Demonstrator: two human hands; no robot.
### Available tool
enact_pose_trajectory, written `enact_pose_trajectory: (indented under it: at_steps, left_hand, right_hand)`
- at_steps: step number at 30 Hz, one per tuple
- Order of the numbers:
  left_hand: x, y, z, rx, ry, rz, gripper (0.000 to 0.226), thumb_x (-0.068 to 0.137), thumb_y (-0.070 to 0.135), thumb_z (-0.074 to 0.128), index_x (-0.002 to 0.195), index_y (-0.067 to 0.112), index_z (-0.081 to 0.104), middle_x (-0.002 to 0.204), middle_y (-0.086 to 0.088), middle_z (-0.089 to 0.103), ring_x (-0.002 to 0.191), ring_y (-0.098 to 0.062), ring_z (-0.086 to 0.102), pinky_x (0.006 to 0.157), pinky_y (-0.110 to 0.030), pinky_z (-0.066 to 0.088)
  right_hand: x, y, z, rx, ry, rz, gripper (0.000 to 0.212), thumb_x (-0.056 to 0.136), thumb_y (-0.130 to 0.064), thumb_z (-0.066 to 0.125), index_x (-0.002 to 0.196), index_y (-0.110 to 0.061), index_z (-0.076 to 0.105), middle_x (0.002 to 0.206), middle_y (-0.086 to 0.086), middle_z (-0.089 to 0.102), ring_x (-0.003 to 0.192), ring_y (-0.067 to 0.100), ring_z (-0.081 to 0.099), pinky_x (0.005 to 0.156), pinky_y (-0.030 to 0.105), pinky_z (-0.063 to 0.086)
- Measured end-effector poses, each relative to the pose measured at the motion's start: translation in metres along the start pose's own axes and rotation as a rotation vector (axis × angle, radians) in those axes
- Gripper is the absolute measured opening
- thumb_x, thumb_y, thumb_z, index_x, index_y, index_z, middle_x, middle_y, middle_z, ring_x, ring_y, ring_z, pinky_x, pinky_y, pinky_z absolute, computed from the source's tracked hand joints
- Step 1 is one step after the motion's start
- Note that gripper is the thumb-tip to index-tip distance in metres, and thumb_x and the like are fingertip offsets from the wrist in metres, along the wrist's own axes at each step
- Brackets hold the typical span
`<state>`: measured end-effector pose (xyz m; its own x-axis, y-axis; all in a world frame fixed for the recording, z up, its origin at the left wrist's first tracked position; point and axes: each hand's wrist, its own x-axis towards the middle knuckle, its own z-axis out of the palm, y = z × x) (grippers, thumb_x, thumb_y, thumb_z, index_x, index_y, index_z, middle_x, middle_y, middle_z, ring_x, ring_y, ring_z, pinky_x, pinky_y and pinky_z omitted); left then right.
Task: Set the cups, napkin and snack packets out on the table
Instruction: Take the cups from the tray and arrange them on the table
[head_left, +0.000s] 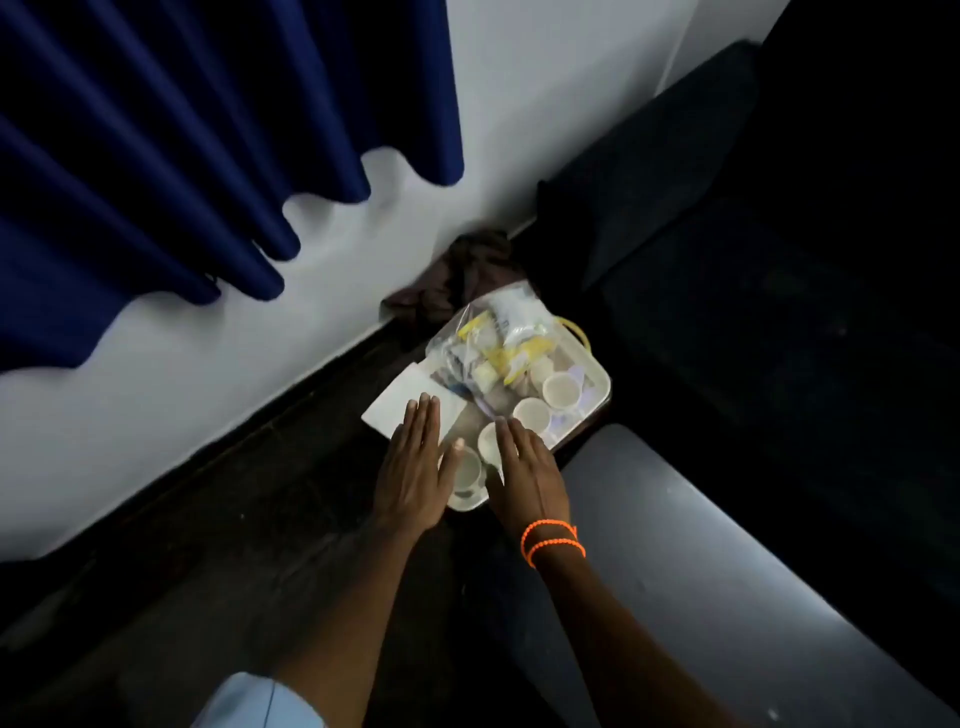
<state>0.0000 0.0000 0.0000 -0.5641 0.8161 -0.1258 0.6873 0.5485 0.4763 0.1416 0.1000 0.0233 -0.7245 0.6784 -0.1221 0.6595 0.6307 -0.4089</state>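
My left hand (413, 470) was spread flat, fingers straight and close together, its grip holding nothing; the fingertips lay over the near edge of the white napkin (410, 402), though I could not tell whether they pressed on it. My right hand (524, 473) was likewise flat and empty, hovering above the near end of the pale tray (597, 382), its fingers partly covering one small white cup (489, 441). Between my two hands sat another cup (467, 470), with my left thumb just beside its rim. Two more cups (532, 414) stood farther along the tray's right side, the farthest (561, 389) near the tray's edge. A clear plastic bag of snack packets (493, 338), yellow and white, lay across the far half of the tray; its printing was too blurred to read. Orange beaded bands (550, 540) circled my right wrist. The tray rested on a dark surface by the white wall (208, 389), with a brown cloth (462, 275) bunched beyond it and a blue curtain (156, 156) hanging at far left.
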Motion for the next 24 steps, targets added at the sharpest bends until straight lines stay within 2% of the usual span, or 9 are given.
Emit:
enact_pose_trajectory:
  at_steps: [2,4,7,11,14,16,18,21,24]
  left_hand:
    - [-0.002,-0.012,0.011,-0.015,-0.039,-0.021,0.076,0.106,0.061,0.021,0.166,0.015,0.012,0.175,-0.002,0.011,0.162,-0.014,0.005,0.131,-0.033,0.011]
    - [-0.005,-0.021,0.019,-0.006,-0.085,-0.043,0.074,0.107,0.058,0.026,0.166,0.014,0.018,0.174,-0.003,0.018,0.162,-0.016,0.013,0.128,-0.029,0.011]
    - [-0.006,-0.027,0.031,-0.062,-0.143,-0.028,0.063,0.108,0.046,0.042,0.160,0.012,0.035,0.166,-0.009,0.039,0.154,-0.022,0.036,0.125,-0.033,0.029]
    - [-0.003,-0.025,0.035,-0.161,-0.180,-0.099,0.048,0.110,0.035,0.043,0.151,0.011,0.049,0.150,-0.012,0.054,0.140,-0.026,0.050,0.115,-0.038,0.041]
    - [0.000,-0.018,0.036,-0.300,-0.113,-0.192,0.041,0.110,0.029,0.043,0.141,0.008,0.059,0.137,-0.016,0.062,0.129,-0.029,0.058,0.108,-0.040,0.046]
    - [0.005,-0.016,0.036,-0.350,-0.053,-0.236,0.036,0.110,0.026,0.044,0.125,0.004,0.068,0.123,-0.019,0.069,0.118,-0.032,0.063,0.099,-0.040,0.048]
    - [0.008,-0.014,0.034,-0.359,-0.015,-0.274,0.036,0.110,0.027,0.045,0.116,0.003,0.071,0.116,-0.020,0.072,0.111,-0.034,0.066,0.093,-0.037,0.048]
    - [0.007,-0.010,0.026,-0.347,0.062,-0.277,0.043,0.110,0.035,0.044,0.112,0.005,0.074,0.112,-0.019,0.076,0.106,-0.033,0.069,0.092,-0.040,0.051]
    - [0.004,0.000,0.016,-0.278,0.143,-0.273,0.053,0.109,0.045,0.039,0.106,0.008,0.077,0.103,-0.017,0.078,0.099,-0.033,0.071,0.084,-0.038,0.050]
  right_hand:
    - [0.000,-0.006,0.020,0.047,-0.031,0.021,0.063,0.085,-0.018,0.067,0.144,-0.006,0.049,0.132,0.017,0.059,0.117,0.036,0.059,0.101,0.043,0.051]
    - [-0.003,-0.010,0.033,0.061,-0.080,0.049,0.059,0.085,-0.021,0.067,0.139,-0.008,0.051,0.119,0.014,0.061,0.104,0.034,0.059,0.090,0.042,0.051]
    - [-0.006,-0.013,0.050,0.090,-0.100,0.071,0.055,0.082,-0.020,0.070,0.134,-0.007,0.054,0.110,0.014,0.062,0.096,0.035,0.059,0.084,0.043,0.051]
    - [-0.004,-0.017,0.059,0.151,-0.114,0.080,0.056,0.083,-0.019,0.074,0.134,-0.005,0.055,0.109,0.019,0.065,0.097,0.038,0.063,0.084,0.044,0.053]
    - [-0.003,-0.018,0.061,0.223,-0.116,0.125,0.060,0.085,-0.017,0.073,0.140,-0.006,0.050,0.115,0.020,0.065,0.105,0.038,0.062,0.089,0.044,0.053]
    - [-0.001,-0.017,0.060,0.279,-0.118,0.162,0.060,0.087,-0.015,0.070,0.142,-0.007,0.047,0.118,0.019,0.065,0.108,0.038,0.062,0.090,0.043,0.053]
    - [0.000,-0.017,0.059,0.326,-0.111,0.180,0.058,0.086,-0.013,0.070,0.140,-0.008,0.049,0.119,0.018,0.065,0.110,0.036,0.062,0.090,0.042,0.052]
    - [-0.003,-0.015,0.055,0.372,-0.084,0.165,0.056,0.085,-0.012,0.073,0.137,-0.008,0.054,0.121,0.016,0.065,0.111,0.035,0.063,0.090,0.041,0.052]
    - [-0.010,-0.015,0.047,0.416,-0.041,0.156,0.055,0.082,-0.014,0.076,0.134,-0.010,0.057,0.120,0.015,0.067,0.109,0.035,0.065,0.089,0.042,0.054]
